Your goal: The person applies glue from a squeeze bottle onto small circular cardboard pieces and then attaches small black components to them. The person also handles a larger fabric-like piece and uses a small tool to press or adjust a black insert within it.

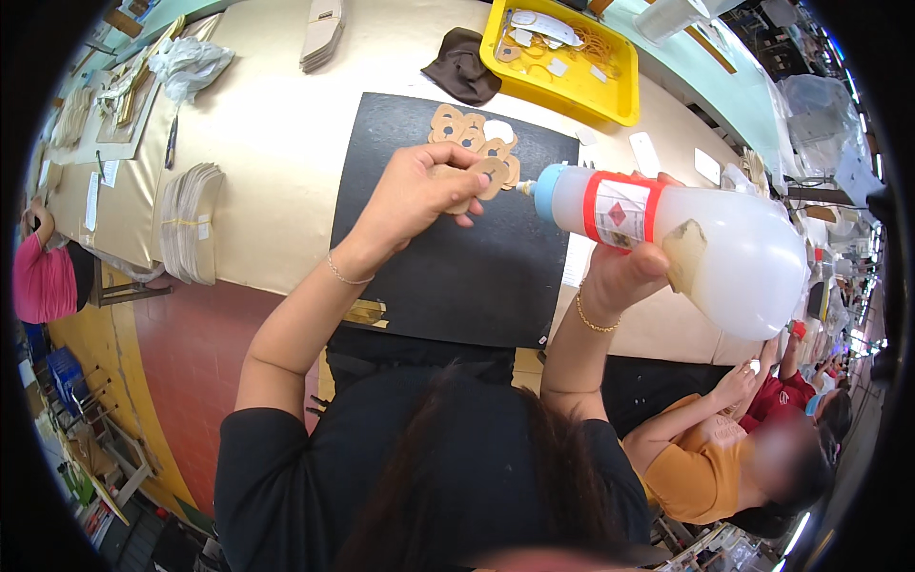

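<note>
My left hand point(419, 195) pinches a small tan, rounded flat piece point(493, 175) between thumb and fingers, over a black mat point(457, 286). In my right hand point(621, 278) is a large translucent squeeze bottle point(748, 253), tipped on its side, with a blue cap point(547, 194) and a red-bordered label. Its nozzle points left at the tan piece, and I cannot tell whether they touch. Just beyond my left hand, several similar tan pieces point(446, 124) with dark spots lie overlapping on the mat. A white piece point(498, 132) rests among them.
Beyond the mat stand a yellow tray point(572, 107) holding scraps and rubber bands, and a dark brown cloth point(464, 69). A banded stack of curved pieces point(191, 224) lies on the left. A co-worker in orange point(701, 472) sits close on the right; a person in pink point(46, 286) is far left.
</note>
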`<state>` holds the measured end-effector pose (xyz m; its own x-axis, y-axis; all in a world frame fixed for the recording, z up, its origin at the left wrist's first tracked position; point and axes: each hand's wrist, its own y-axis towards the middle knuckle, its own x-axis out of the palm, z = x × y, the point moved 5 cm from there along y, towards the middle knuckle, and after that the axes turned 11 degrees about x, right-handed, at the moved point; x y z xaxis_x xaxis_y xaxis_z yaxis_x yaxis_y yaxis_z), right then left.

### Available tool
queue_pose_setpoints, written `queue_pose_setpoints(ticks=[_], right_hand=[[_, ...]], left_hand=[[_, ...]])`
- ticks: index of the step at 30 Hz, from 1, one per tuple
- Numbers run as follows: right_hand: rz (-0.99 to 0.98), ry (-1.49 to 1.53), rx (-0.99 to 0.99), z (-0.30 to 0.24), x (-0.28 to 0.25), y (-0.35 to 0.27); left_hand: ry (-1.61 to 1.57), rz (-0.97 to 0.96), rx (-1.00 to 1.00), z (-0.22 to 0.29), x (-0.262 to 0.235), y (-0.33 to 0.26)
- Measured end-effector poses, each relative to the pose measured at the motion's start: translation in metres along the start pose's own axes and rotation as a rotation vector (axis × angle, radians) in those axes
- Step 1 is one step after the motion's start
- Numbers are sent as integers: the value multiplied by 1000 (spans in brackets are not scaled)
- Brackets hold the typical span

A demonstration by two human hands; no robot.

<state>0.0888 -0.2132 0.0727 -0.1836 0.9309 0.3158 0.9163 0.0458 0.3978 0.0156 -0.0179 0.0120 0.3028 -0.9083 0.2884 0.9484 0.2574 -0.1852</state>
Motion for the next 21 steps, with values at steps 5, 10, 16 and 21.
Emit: queue_pose_setpoints(ticks=[5,10,16,21], right_hand=[[-21,-105,-71,-6,9,2],[-43,-201,-123,-6,12,1],[-43,-237,-130,-2,10,1],[10,-131,-57,-4,-1,0]], left_hand=[[0,-46,-20,5,16,-6],[-7,-63,-7,6,22,-8],[11,-88,-8,5,23,-8],[1,-74,-17,1,20,-6]])
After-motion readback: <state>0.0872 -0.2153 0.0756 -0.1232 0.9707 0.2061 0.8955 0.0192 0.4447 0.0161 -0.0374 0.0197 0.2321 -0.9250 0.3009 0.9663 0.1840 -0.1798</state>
